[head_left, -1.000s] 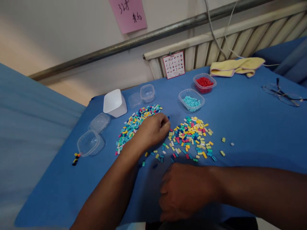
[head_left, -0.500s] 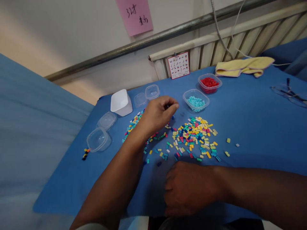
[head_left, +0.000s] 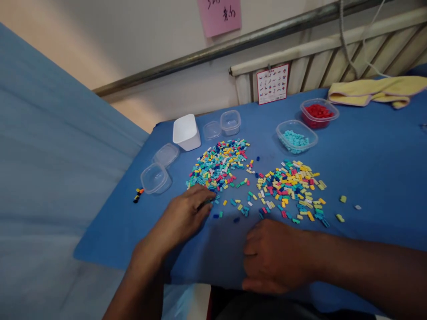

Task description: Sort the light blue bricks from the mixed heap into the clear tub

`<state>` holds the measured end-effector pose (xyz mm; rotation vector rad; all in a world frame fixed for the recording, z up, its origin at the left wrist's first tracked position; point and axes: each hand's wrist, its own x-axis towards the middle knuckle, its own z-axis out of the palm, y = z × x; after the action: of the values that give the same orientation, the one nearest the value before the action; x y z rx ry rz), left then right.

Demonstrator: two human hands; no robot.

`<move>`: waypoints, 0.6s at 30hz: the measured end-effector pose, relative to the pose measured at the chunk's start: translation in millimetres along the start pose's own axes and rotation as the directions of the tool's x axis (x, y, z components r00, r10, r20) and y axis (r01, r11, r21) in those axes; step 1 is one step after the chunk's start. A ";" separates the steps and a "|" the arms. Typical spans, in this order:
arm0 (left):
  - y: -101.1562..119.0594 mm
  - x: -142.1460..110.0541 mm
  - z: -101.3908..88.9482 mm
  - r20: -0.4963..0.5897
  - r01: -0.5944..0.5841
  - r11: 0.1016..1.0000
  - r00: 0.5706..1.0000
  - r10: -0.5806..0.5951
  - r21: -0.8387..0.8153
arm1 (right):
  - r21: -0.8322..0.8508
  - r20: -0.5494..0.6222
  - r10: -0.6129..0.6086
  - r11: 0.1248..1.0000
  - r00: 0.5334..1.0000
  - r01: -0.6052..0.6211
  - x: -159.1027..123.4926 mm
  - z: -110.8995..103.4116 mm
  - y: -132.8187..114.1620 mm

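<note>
Two heaps of tiny coloured bricks lie on the blue tablecloth (head_left: 367, 155): a left heap (head_left: 218, 164) and a right heap (head_left: 290, 186). My left hand (head_left: 185, 215) rests at the near edge of the left heap, fingers curled together on a small dark brick that I can barely make out. My right hand (head_left: 275, 255) lies at the table's front edge, fingers curled under, just below loose bricks. What it holds, if anything, is hidden.
A tub of light-blue bricks (head_left: 296, 137) and a tub of red bricks (head_left: 318, 112) stand at the back right. Empty clear tubs (head_left: 155, 178), lids and a white cup (head_left: 187, 132) sit at the left. A yellow cloth (head_left: 376, 89) lies by the radiator.
My left hand has come back from above the heaps near the light-blue tub to the near edge of the left heap. The view has swung left. My right hand has stayed put.
</note>
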<state>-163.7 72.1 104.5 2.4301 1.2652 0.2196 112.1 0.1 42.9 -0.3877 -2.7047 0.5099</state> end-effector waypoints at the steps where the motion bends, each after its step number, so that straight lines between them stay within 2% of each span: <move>1: 2.2 -0.6 2.1 0.018 -0.019 1.000 1.000 0.019 0.008 | -0.004 0.002 0.001 1.000 1.000 -0.001 -0.2 0.5 -0.3; 7: 16.6 14.0 1.8 0.136 0.017 0.988 0.990 -0.038 0.155 | -0.004 -0.002 0.010 1.000 1.000 -0.010 -3.0 1.5 -2.0; 11: 22.0 20.4 -2.1 0.203 0.041 0.985 0.976 -0.075 0.167 | 0.014 0.010 0.012 1.000 1.000 -0.012 -3.5 1.7 -2.4; 18: 28.7 21.1 -2.4 0.171 0.098 0.981 0.977 -0.127 0.167 | 0.017 0.012 0.011 1.000 1.000 -0.012 -2.6 2.3 -1.3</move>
<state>-130.6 75.1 117.6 2.4325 1.3778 -0.1354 113.3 -2.6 40.6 -0.3968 -2.7091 0.5405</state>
